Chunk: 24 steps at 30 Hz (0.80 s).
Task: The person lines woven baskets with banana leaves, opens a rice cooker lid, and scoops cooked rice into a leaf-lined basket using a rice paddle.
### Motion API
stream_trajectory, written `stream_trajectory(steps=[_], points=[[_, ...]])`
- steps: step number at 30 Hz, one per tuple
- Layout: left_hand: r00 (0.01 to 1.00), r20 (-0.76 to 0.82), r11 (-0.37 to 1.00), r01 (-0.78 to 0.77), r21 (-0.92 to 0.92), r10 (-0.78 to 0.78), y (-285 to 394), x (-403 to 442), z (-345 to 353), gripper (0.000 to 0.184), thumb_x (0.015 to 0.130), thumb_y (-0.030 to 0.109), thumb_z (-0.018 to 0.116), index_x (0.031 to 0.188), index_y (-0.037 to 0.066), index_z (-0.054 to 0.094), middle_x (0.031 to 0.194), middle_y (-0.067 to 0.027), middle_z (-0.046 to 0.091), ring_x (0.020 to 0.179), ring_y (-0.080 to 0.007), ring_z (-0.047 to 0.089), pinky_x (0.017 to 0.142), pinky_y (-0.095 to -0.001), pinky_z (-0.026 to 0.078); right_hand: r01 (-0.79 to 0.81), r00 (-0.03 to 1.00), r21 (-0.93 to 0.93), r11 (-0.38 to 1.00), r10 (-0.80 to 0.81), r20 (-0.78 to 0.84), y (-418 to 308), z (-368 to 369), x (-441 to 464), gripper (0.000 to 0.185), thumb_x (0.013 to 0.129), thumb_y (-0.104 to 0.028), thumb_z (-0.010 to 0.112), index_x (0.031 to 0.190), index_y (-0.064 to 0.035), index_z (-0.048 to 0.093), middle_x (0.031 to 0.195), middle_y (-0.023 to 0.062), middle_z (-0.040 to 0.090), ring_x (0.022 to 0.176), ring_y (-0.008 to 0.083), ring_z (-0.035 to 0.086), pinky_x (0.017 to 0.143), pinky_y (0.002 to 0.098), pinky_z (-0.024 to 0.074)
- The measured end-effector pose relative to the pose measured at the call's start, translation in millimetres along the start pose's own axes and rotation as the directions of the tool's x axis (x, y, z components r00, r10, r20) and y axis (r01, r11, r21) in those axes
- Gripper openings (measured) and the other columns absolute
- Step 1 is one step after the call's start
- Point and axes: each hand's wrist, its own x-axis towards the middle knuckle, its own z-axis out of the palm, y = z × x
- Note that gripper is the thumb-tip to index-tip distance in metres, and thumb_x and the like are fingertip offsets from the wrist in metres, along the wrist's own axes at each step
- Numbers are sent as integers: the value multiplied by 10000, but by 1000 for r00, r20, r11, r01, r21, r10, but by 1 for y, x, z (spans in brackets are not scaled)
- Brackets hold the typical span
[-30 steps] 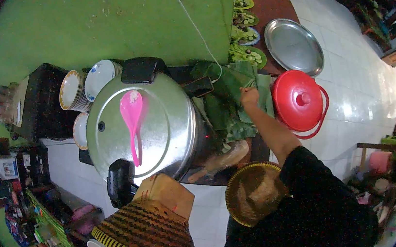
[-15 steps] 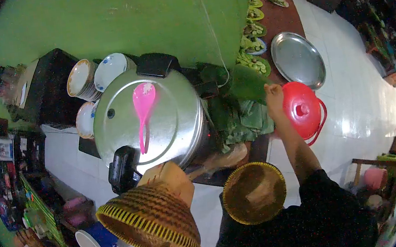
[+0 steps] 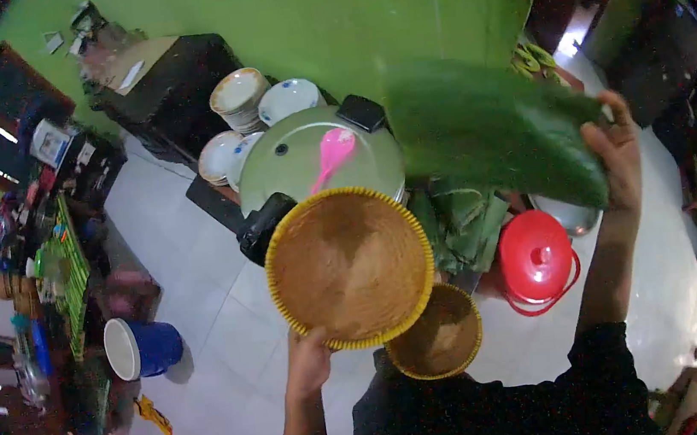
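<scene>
My left hand (image 3: 309, 361) grips the yellow rim of a woven basket (image 3: 353, 268), whose open mouth faces me. My right hand (image 3: 618, 154) pinches the end of a large green banana leaf (image 3: 493, 128), raised and slightly blurred. A second, smaller woven basket (image 3: 435, 332) is low, close to my body. Behind the held basket stands a large metal pot (image 3: 275, 174) with a pink rice paddle (image 3: 333, 157) on its lid. More folded leaves (image 3: 465, 221) lie right of the pot.
A red lidded container (image 3: 536, 256) is at the right, with a metal tray (image 3: 567, 214) partly hidden behind it. Stacked bowls (image 3: 238, 97) stand beyond the pot. A blue bucket (image 3: 157, 346) is on the floor at the left. The green wall (image 3: 301, 25) rises behind.
My right hand has lifted the leaf up and to the right. My left hand has raised the basket, now turned mouth toward me and in front of the pot. The view has shifted.
</scene>
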Motion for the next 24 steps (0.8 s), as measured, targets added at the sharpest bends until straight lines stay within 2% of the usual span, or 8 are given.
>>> stream_trajectory(steps=[1, 4, 5, 9, 12, 13, 19, 24], points=[[1000, 26, 1000, 4, -3, -4, -5, 1, 5, 371, 706, -22, 424, 1074, -48, 467, 1002, -117, 551, 861, -209, 571, 696, -304, 492, -7, 1000, 168, 986, 11, -21, -15, 7, 1, 457, 698, -32, 630, 1127, -41, 472, 1121, 72, 520, 1017, 160, 493, 866, 280, 401], [1000, 20, 992, -14, -127, 17, -29, 2, 12, 322, 736, 7, 417, 1047, -48, 474, 966, -110, 558, 801, -208, 590, 655, -298, 511, -70, 990, -45, 997, 75, 123, -22, 42, -2, 482, 695, -26, 625, 1155, -65, 485, 1154, 47, 506, 1017, 134, 488, 849, 259, 400], [995, -63, 990, 86, 114, -79, -23, 10, 18, 268, 760, 39, 440, 1013, -36, 489, 927, -105, 559, 763, -213, 592, 622, -304, 516, -129, 967, -127, 984, 153, 204, -19, 57, -6, 488, 694, -22, 621, 1162, -74, 490, 1162, 37, 504, 1014, 124, 488, 839, 249, 401], [998, 38, 984, 61, -170, -56, -50, 2, 19, 288, 769, 75, 483, 1047, 5, 465, 931, -93, 553, 713, -188, 565, 518, -286, 459, -207, 690, -344, 916, 386, 613, 44, 96, -56, 419, 764, 6, 523, 1169, -98, 493, 1162, 46, 521, 1000, 126, 498, 811, 249, 411], [1000, 14, 996, -15, 92, 14, -72, -6, 8, 262, 842, 151, 437, 1083, 51, 467, 983, -110, 567, 821, -246, 588, 658, -407, 513, -133, 663, -415, 900, 392, 638, 54, 94, -76, 411, 782, 17, 483, 1174, -105, 485, 1155, 80, 525, 1019, 153, 500, 835, 274, 406], [993, -100, 996, 59, -65, -65, -68, -13, 16, 253, 817, 155, 512, 1048, 54, 486, 945, -74, 555, 733, -151, 552, 555, -270, 455, -45, 679, -385, 922, 311, 665, 59, 92, -77, 411, 777, 28, 478, 1168, -97, 486, 1123, 101, 542, 1019, 178, 508, 851, 285, 403], [990, 85, 991, -107, -80, 113, -82, -21, 6, 351, 847, 262, 484, 1124, 49, 449, 1041, -83, 537, 918, -198, 544, 752, -344, 476, -42, 584, -420, 907, 363, 726, 40, 65, -76, 351, 771, -37, 539, 1118, -86, 530, 1054, 94, 582, 951, 169, 543, 820, 280, 417], [998, 56, 969, -24, -246, 39, -76, -28, 25, 329, 813, 121, 523, 1105, -12, 451, 1005, -105, 546, 874, -199, 557, 734, -320, 469, -368, 664, -464, 806, 577, 476, 47, 62, -65, 325, 748, -144, 627, 1059, -67, 569, 882, 43, 620, 784, 112, 550, 712, 256, 439]])
